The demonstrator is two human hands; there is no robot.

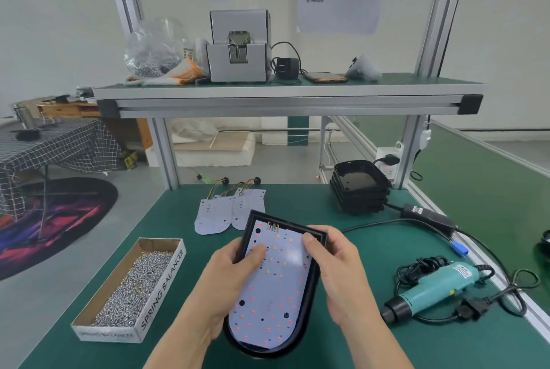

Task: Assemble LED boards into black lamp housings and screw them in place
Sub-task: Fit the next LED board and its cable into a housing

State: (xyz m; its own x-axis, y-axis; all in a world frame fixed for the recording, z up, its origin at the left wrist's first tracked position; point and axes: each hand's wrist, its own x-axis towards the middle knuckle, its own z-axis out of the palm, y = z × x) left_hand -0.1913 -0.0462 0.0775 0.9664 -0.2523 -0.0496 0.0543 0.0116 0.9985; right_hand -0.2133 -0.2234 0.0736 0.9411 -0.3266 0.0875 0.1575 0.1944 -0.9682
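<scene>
A black lamp housing [309,297] is held over the green mat, tilted toward me. A white LED board [273,285] with red and orange dots lies inside it, wires at its far end. My left hand [226,276] grips the housing's left edge, its thumb pressing on the board. On the opposite side my right hand [336,267] grips the right edge, and its thumb lies on the board's upper right corner. Two spare LED boards [226,212] with wires lie behind. A stack of empty black housings [360,187] stands at the back right.
An open cardboard box of screws [131,288] sits at the left. A teal electric screwdriver [431,291] with coiled cable lies at the right, near the table's metal edge [506,276]. A shelf [285,92] overhead carries a screw feeder [238,47], bagged screws and a phone.
</scene>
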